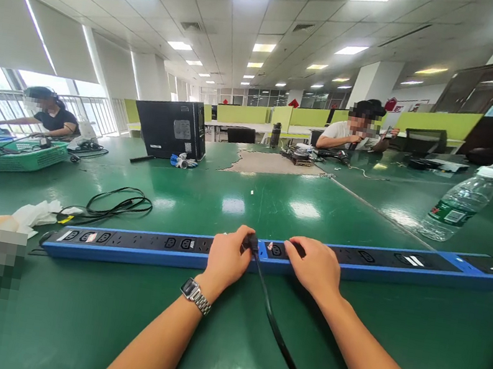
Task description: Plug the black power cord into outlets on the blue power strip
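A long blue-and-black power strip (137, 240) with rows of sockets lies across the green table in front of me. My left hand (228, 254), with a metal-banded watch on its wrist, is closed on a black plug (252, 243) at the strip's middle. Whether the plug sits fully in a socket cannot be made out. From it a thick black cable (273, 321) runs down toward the table's near edge. To the right, my right hand (316, 268) grips the strip with curled fingers, its thumb side beside a socket. Some fingertips of both hands are hidden.
A coiled black cord (118, 204) lies behind the strip's left end. Farther back stand a black computer case (168, 130) and a green basket (28, 157) of cables. A water bottle (457, 207) is at right. Two other people sit across the table (205, 203).
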`<state>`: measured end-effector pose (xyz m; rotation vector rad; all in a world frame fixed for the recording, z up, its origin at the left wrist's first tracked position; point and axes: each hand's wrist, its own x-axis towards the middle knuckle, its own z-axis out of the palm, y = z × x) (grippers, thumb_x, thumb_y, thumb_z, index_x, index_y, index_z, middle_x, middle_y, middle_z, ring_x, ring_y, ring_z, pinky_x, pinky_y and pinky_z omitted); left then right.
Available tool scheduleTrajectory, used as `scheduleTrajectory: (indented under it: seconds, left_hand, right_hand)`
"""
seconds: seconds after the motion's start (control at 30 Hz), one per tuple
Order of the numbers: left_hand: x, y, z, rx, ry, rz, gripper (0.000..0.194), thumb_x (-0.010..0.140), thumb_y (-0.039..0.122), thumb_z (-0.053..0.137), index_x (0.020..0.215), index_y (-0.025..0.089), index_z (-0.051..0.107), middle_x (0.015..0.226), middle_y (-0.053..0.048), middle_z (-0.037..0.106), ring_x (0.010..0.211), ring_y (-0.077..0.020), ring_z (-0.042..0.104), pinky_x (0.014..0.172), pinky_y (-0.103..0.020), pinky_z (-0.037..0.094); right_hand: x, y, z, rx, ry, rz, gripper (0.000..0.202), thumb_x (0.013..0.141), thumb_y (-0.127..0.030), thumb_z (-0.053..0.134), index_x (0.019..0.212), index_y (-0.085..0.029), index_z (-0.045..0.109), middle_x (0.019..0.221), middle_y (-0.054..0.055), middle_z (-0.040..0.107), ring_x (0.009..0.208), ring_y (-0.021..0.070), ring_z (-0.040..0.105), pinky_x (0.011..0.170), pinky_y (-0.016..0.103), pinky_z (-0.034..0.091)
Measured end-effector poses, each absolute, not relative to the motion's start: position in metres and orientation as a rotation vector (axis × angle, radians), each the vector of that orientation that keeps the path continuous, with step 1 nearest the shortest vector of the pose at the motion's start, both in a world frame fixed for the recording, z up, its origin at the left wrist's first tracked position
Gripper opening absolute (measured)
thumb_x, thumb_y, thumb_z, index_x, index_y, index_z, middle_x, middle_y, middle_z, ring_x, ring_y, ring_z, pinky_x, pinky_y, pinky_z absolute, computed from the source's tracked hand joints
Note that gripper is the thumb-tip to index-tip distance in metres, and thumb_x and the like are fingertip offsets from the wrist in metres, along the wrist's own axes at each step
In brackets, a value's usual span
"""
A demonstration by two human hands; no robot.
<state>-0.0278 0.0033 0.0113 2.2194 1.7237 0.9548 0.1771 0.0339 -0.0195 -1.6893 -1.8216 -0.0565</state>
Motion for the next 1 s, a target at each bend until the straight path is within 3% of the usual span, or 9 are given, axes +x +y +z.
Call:
scheduleTrajectory:
  seconds: [0.2,0.4,0.6,0.87,1.0]
  left_hand:
    - [-0.049,0.002,0.016,2.217,1.478,0.882,0.025,0.087,0.028,0.063,0.112,0.025,0.062,0.074,0.003,0.067,0.065,-0.0140,0.059,0.063,-0.022,0.043]
    - [-0.045,0.001,0.009,2.202,1.654,0.973,0.026,0.090,0.030,0.060,0.115,0.026,0.062,0.070,0.004,0.065,0.060,-0.0141,0.054,0.058,-0.022,0.037]
    - [-0.036,0.003,0.010,2.156,1.652,0.983,0.026,0.089,0.031,0.062,0.114,0.028,0.064,0.082,0.002,0.072,0.069,-0.0150,0.060,0.065,-0.022,0.042]
    - [-0.020,0.007,0.013,2.221,1.745,0.886,0.028,0.090,0.029,0.061,0.117,0.028,0.064,0.076,0.002,0.071,0.071,-0.0177,0.064,0.072,-0.026,0.046]
    - [-0.012,0.008,0.015,2.267,1.757,0.828,0.030,0.091,0.029,0.059,0.121,0.029,0.063,0.083,0.000,0.074,0.080,-0.0196,0.068,0.078,-0.029,0.047]
  right_hand:
    - [0.179,0.034,-0.021,-1.674,-1.822,-0.061,0.037,0.092,-0.044,0.044,0.098,-0.021,0.073,0.106,0.007,0.075,0.102,0.0247,0.064,0.093,0.040,0.042]
    - [0.178,0.034,-0.021,-1.668,-1.825,-0.049,0.037,0.092,-0.044,0.044,0.098,-0.021,0.072,0.106,0.006,0.075,0.103,0.0248,0.064,0.094,0.040,0.042]
    - [0.177,0.034,-0.020,-1.680,-1.815,-0.067,0.036,0.091,-0.044,0.045,0.098,-0.021,0.073,0.105,0.007,0.075,0.102,0.0251,0.064,0.093,0.041,0.042]
    - [0.177,0.035,-0.020,-1.686,-1.827,-0.070,0.036,0.092,-0.043,0.044,0.099,-0.021,0.072,0.107,0.007,0.074,0.104,0.0252,0.064,0.094,0.041,0.042]
    - [0.177,0.035,-0.022,-1.687,-1.818,-0.072,0.036,0.092,-0.043,0.045,0.099,-0.021,0.072,0.107,0.006,0.075,0.104,0.0251,0.064,0.094,0.040,0.042]
